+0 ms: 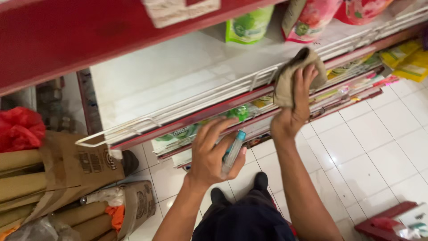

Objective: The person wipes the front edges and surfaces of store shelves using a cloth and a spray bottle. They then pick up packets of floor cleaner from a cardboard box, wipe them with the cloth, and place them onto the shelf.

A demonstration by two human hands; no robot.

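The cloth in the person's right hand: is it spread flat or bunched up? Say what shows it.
Bunched up. The tan cloth is crumpled under the right hand, pressed against the white shelf's wire front rail, with a folded corner poking up.

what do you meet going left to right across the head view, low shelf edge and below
crumpled red plastic bag → brown cardboard boxes → left hand holding clear tube with blue cap → right hand pressing tan cloth → yellow packets
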